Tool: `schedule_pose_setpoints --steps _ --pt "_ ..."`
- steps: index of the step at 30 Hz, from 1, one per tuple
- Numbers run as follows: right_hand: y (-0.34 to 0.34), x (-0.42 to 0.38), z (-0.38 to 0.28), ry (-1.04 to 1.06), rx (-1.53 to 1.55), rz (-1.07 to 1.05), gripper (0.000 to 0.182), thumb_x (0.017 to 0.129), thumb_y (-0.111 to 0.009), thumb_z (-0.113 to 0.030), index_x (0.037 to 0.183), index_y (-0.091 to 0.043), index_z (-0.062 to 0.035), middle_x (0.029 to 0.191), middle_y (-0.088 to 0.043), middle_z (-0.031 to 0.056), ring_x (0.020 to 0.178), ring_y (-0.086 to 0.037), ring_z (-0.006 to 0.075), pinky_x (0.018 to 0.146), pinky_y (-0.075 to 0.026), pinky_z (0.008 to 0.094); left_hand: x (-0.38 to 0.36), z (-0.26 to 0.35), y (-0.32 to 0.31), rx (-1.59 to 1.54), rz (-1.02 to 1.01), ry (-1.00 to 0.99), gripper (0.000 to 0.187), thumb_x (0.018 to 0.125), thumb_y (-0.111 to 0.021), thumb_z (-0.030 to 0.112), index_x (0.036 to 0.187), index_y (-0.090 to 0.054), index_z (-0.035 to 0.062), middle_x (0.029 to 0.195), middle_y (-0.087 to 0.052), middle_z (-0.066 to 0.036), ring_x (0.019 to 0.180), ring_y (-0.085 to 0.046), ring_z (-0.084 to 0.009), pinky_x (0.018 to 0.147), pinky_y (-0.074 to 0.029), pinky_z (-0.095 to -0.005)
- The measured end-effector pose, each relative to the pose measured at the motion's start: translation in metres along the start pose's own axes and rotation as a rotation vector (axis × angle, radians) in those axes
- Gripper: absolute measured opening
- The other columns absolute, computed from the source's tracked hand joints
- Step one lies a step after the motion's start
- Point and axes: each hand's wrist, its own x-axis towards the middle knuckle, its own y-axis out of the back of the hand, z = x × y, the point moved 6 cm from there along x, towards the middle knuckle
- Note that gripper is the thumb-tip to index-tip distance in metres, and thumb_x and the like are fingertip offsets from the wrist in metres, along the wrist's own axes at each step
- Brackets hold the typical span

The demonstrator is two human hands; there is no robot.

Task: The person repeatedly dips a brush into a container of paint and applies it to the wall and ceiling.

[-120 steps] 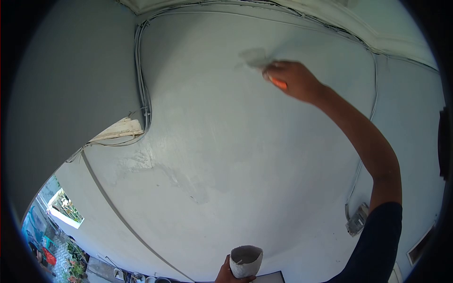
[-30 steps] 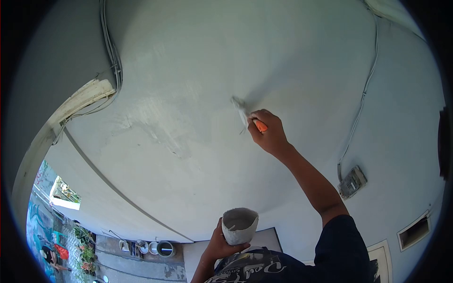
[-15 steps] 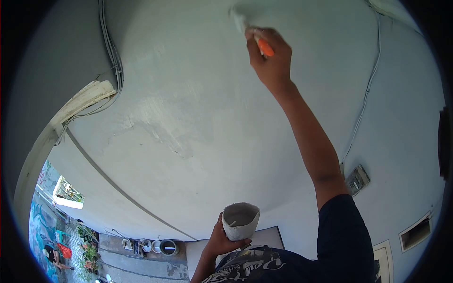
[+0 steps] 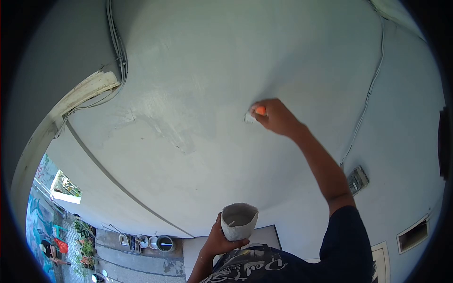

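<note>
My right hand (image 4: 272, 115) is closed round the orange handle of a paintbrush (image 4: 249, 117), whose pale bristles press against the white wall (image 4: 212, 80). The arm reaches out toward the middle of the wall. Low down, close to my chest, my left hand (image 4: 222, 239) wraps round a whitish, paint-crusted cup (image 4: 240, 228). The cup is held upright, with greyish-white paint inside and an uneven rim. Patchy, rough marks show on the wall left of the brush.
Cables (image 4: 120, 52) run down at the upper left beside a broken moulding (image 4: 92, 92). Another cable (image 4: 369, 96) leads to a meter box (image 4: 358, 179) at right. Below left are buckets (image 4: 165, 244), plants (image 4: 86, 247) and another person (image 4: 48, 251).
My right hand has brought the paintbrush down the wall from near the top to about mid-height. The left hand and cup stay nearly in place.
</note>
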Motion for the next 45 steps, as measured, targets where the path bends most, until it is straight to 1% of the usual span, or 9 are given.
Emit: schedule_pose_setpoints --steps 3,5,10,22,29,33,35,43,45 --pt "0.056 0.046 -0.051 0.232 -0.226 0.007 0.013 0.098 -0.072 -0.014 0.103 -0.074 -0.0019 0.096 -0.076 0.0134 0.087 -0.071 0.0309 0.082 -0.057 0.0383 0.002 0.003 0.000 0.009 0.011 -0.017 0.102 0.066 -0.101 0.029 0.145 -0.044 -0.0009 0.134 -0.062 -0.016 0.127 -0.061 -0.0264 0.108 -0.050 -0.0400" --pt "0.105 0.061 -0.090 0.589 -0.318 0.376 0.007 0.098 -0.068 -0.010 0.102 -0.070 -0.0056 0.097 -0.073 0.0111 0.086 -0.070 0.0300 0.082 -0.057 0.0430 0.004 0.001 0.001 -0.024 0.022 -0.031 0.102 0.066 -0.101 0.028 0.146 -0.043 -0.0008 0.134 -0.062 -0.016 0.127 -0.062 -0.0261 0.108 -0.050 -0.0401" --pt "0.129 0.077 -0.107 0.609 -0.476 0.623 0.019 0.092 -0.069 -0.007 0.111 -0.068 -0.0116 0.110 -0.069 0.0061 0.096 -0.071 0.0275 0.079 -0.060 0.0386 0.005 0.000 -0.001 -0.112 0.028 -0.001 0.103 0.066 -0.101 0.027 0.146 -0.043 -0.0013 0.135 -0.062 -0.016 0.127 -0.061 -0.0254 0.108 -0.049 -0.0400" --pt "0.012 -0.031 0.013 0.068 0.002 -0.381 0.013 0.091 -0.072 -0.008 0.104 -0.074 -0.0099 0.104 -0.073 0.0092 0.098 -0.070 0.0290 0.090 -0.055 0.0419 -0.009 -0.002 0.007 -0.078 0.022 0.001 0.101 0.067 -0.100 0.021 0.146 -0.042 -0.0010 0.134 -0.063 -0.017 0.128 -0.061 -0.0253 0.107 -0.050 -0.0399" --pt "0.243 0.033 -0.045 0.670 -0.637 0.693 0.017 0.094 -0.074 -0.005 0.111 -0.071 -0.0051 0.103 -0.076 0.0112 0.092 -0.073 0.0296 0.085 -0.058 0.0358 0.012 0.001 0.003 -0.102 -0.046 0.000 0.098 0.067 -0.099 0.017 0.146 -0.042 -0.0002 0.134 -0.064 -0.016 0.124 -0.064 -0.0238 0.104 -0.053 -0.0409" --pt "0.278 0.049 -0.033 0.268 -0.742 0.858 0.016 0.097 -0.071 -0.009 0.113 -0.070 -0.0080 0.105 -0.071 0.0087 0.093 -0.072 0.0282 0.080 -0.058 0.0374 0.019 0.006 -0.004 -0.130 -0.061 -0.012 0.096 0.068 -0.099 0.016 0.145 -0.044 -0.0005 0.134 -0.064 -0.016 0.123 -0.064 -0.0238 0.103 -0.054 -0.0407" --pt "0.217 0.046 -0.013 0.573 -0.732 0.654 0.011 0.098 -0.068 -0.010 0.109 -0.070 -0.0103 0.105 -0.070 0.0080 0.093 -0.071 0.0288 0.079 -0.058 0.0384 0.015 -0.002 -0.006 -0.106 -0.046 -0.029 0.094 0.068 -0.098 0.017 0.145 -0.046 -0.0002 0.135 -0.064 -0.015 0.125 -0.063 -0.0240 0.104 -0.053 -0.0407" --pt "0.076 -0.066 0.042 -0.071 -0.058 -0.391 0.009 0.095 -0.073 -0.008 0.104 -0.071 -0.0084 0.109 -0.074 0.0075 0.101 -0.071 0.0286 0.092 -0.057 0.0397 0.013 -0.005 -0.005 -0.161 -0.068 0.038 0.094 0.068 -0.098 0.016 0.145 -0.047 -0.0005 0.135 -0.064 -0.015 0.124 -0.063 -0.0245 0.105 -0.052 -0.0411" --pt "0.100 -0.045 0.052 0.286 -0.350 -0.206 0.012 0.092 -0.076 -0.009 0.104 -0.073 -0.0078 0.110 -0.075 0.0079 0.102 -0.071 0.0271 0.093 -0.056 0.0398 0.017 0.001 -0.007 -0.137 -0.077 0.010 0.094 0.068 -0.098 0.016 0.145 -0.047 -0.0006 0.136 -0.063 -0.015 0.125 -0.063 -0.0248 0.105 -0.052 -0.0415"
